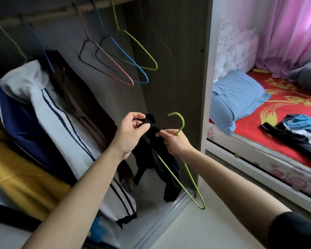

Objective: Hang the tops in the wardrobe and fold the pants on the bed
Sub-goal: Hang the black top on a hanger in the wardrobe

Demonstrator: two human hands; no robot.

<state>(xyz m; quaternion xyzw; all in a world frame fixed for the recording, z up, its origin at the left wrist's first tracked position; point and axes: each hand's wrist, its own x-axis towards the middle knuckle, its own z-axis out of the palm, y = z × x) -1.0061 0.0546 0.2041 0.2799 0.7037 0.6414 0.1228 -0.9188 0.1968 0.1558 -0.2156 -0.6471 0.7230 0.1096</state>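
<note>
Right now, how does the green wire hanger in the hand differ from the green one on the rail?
The held green wire hanger is gripped at its neck by the right hand; the hung green wire hanger hangs by its hook from the wooden rail. The held one touches a black top; the hung one is bare. Both are thin wire.

Home bedroom: wardrobe [178, 78], bed [285, 112].

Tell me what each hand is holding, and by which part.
The left hand pinches the black top at its upper end. The right hand grips the green hanger at its neck, just below the hook.
</note>
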